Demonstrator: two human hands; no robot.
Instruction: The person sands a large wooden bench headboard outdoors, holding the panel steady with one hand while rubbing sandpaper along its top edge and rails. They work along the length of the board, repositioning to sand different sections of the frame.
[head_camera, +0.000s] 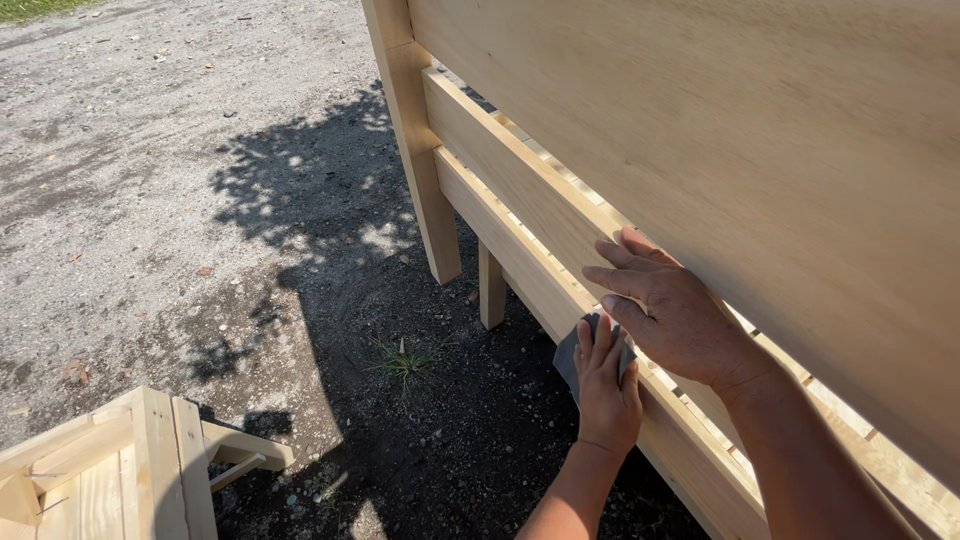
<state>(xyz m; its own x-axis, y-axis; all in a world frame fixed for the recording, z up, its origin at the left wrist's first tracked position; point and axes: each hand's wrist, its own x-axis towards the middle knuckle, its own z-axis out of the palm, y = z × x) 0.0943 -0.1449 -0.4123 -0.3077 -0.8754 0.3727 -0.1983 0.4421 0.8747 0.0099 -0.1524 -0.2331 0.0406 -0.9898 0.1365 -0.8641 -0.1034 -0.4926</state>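
- the left hand (606, 385) presses a grey sheet of sandpaper (572, 352) flat against the outer face of the lower side rail (520, 262) of a pale wooden frame (700, 150), fingers together and pointing up; it holds the sheet by pressure, not by a closed grip.
- the right hand (668, 312) rests just above the left on the top edge of the same rail, fingers spread and stretched toward the corner post, holding nothing.
- the two hands touch or nearly touch; the right fingertips overlap the upper edge of the sandpaper.
- only a grey corner of the sandpaper shows, to the post side of the left hand; the rest is hidden under the palm.
- the rail runs from the corner post (420, 150) down past both hands; the stretch between the hands and the post is bare.
- above the rail stands a wider board, and above that a large flat panel (760, 130) that leans close over the right forearm.
- a short leg (491, 285) stands under the rail between the post and the hands.
- out from the rail lies open gravel ground (200, 180), partly in leaf shadow.
- well apart from the rail, across the ground, sits a smaller wooden piece (120, 470).
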